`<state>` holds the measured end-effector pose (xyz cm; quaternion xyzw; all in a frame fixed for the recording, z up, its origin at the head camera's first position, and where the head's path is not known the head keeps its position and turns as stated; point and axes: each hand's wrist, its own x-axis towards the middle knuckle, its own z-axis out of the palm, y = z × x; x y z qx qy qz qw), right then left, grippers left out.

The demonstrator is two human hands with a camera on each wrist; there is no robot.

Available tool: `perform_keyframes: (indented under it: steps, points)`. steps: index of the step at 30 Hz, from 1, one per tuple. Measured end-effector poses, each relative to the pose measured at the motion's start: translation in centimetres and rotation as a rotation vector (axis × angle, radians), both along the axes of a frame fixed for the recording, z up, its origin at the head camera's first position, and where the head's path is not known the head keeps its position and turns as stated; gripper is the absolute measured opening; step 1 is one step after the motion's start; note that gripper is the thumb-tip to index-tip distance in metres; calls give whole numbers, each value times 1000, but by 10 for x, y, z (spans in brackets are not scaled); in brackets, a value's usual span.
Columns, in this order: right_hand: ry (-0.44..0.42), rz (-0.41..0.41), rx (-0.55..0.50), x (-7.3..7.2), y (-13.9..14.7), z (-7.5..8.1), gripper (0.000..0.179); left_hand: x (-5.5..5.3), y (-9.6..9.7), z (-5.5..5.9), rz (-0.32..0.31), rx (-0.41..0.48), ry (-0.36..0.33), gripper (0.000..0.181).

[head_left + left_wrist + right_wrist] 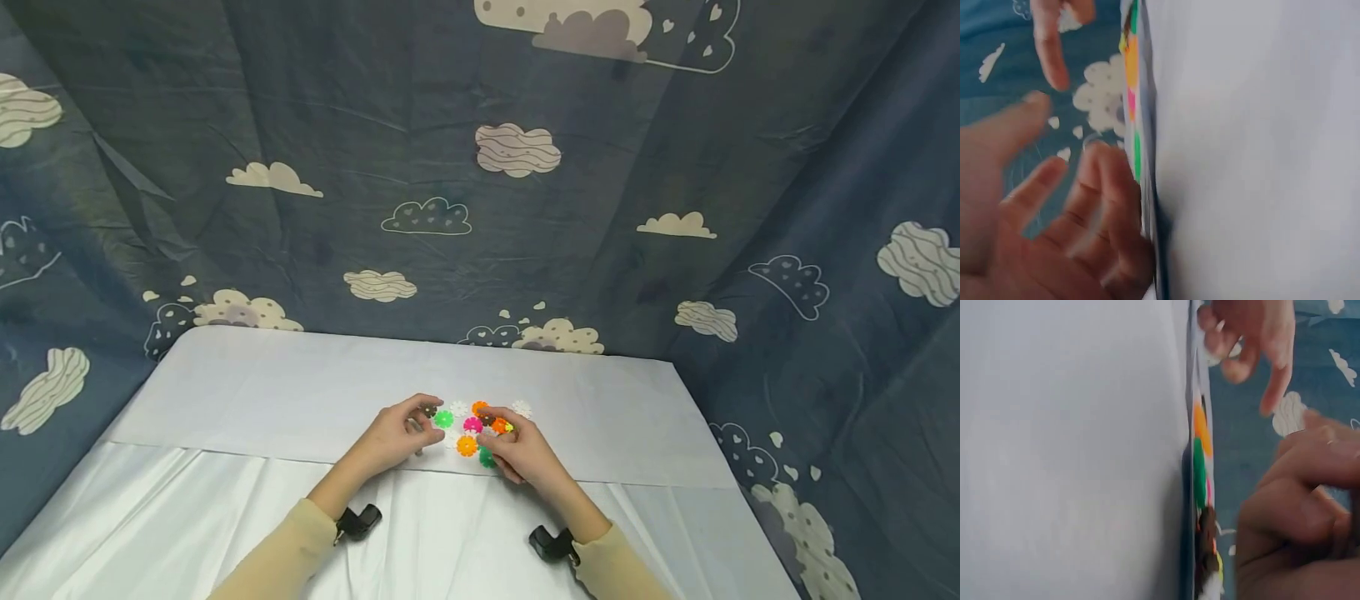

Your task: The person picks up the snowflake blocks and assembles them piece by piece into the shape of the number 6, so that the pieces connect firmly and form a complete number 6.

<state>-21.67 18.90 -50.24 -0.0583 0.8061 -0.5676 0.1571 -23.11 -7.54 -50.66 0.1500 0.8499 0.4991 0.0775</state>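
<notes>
Several flower-shaped plastic discs lie in a loose group on the white tabletop, among them a light green disc (pixel 444 419), a pink disc (pixel 472 425), an orange disc (pixel 467 447) and a dark green disc (pixel 487 457). My left hand (pixel 397 435) hovers at the group's left side, thumb and index finger apart; in the left wrist view its relaxed fingers (pixel 1113 206) hold nothing. At the right side, my right hand (pixel 527 450) covers part of the group. Its thumb and index finger are apart, and the other fingers (pixel 1297 506) bend inward with nothing visible between them.
White discs (pixel 521 408) lie toward the back of the group, and a brown disc (pixel 1207 528) shows at the table edge in the right wrist view. A white cloth (pixel 300 400) covers the table. Behind it hangs a dark blue cloud-patterned curtain (pixel 337 108).
</notes>
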Motion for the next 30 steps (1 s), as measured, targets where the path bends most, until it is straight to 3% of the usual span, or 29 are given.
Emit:
perform_keyframes:
  steps: [7, 12, 16, 20, 26, 30]
  points:
    - [98, 46, 155, 2, -13, -12, 45, -1, 21, -7, 49, -294, 166, 39]
    - [214, 35, 299, 5, -24, -11, 37, 1, 29, -6, 68, -417, 245, 36]
    - [242, 15, 365, 6, -28, -11, 31, 1, 31, -5, 66, -417, 235, 28]
    - [224, -1, 368, 6, -28, -11, 25, 1, 31, -3, 53, -396, 175, 24]
    - [179, -7, 324, 5, -24, -13, 22, 0, 29, 2, 41, -391, 90, 21]
    - [98, -2, 204, 3, -19, -13, 18, 2, 21, 3, -26, -317, 77, 19]
